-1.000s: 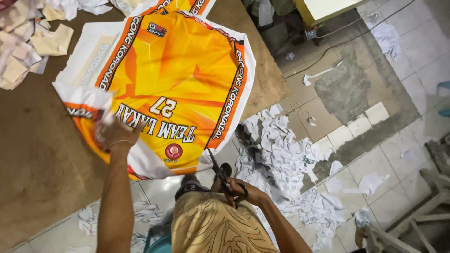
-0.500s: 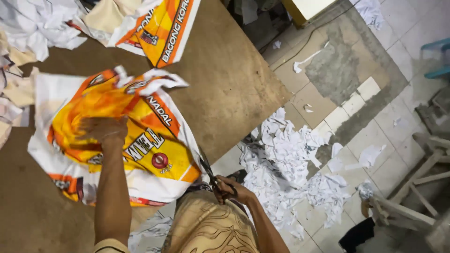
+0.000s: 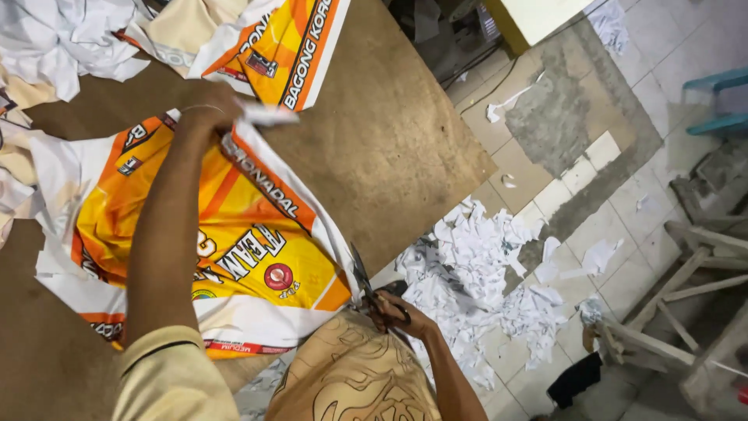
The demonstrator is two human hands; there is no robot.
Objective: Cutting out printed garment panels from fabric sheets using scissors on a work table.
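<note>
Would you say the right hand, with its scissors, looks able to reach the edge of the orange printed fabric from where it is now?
Probably yes. The right hand holds the scissors at the table's near edge, blades right by the orange printed fabric's white border. Nothing lies between them, and the left hand lifts the far edge.

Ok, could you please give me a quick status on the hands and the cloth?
Left hand gripping the far edge of the orange printed cloth on the brown table. Right hand holding scissors at its near edge. Nothing across the cloth.
</note>
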